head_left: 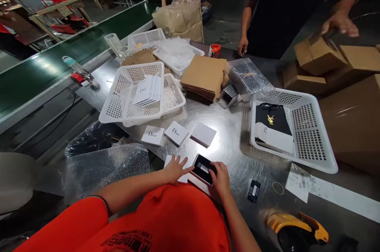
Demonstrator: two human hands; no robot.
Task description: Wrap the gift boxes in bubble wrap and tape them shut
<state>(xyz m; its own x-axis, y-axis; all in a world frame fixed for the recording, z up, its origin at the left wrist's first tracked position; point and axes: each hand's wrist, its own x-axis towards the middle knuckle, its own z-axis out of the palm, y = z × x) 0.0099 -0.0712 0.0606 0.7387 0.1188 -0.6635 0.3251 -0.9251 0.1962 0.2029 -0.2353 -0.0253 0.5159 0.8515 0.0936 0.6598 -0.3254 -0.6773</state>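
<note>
Head view. Left hand (175, 170): mine, fingers spread, palm down on a white box piece (168, 159), clenching nothing, forefinger reaching to the edge of the black-lined box (199, 159). Right hand (222, 180): mine, fingers bent, tips at that box's inner side; whether they pinch anything, I cannot tell.

Black-lined box: lidless, squarish, close before my body, between my two hands, tilted in outline to the table edge. Inside, a small pale label (204, 168), print too small to read. Handling, as I judge it: steady the rim with the left, use light fingertip pressure with the right, keep the lining level, and spare the dark surface smudges and the white corners dents.

Materials. Table (234, 165): metal, glossy, finely scratched in swirls. Lettered boxes (152, 135) (176, 133): two, white, crisp-edged, smooth. Plain box (203, 134): white, flat, beside them. Left basket (116, 104): white plastic, perforated, holding white bags (144, 90). Cardboard stack (204, 73): brown, matt, flat sheets. Wrapped box (249, 74): bubbled clear film. Right basket (308, 125): perforated, holding a black bag (271, 118). Rubber band (278, 188): thin loop. Dark packet (254, 191): small, pale-labelled, near the band.
</note>
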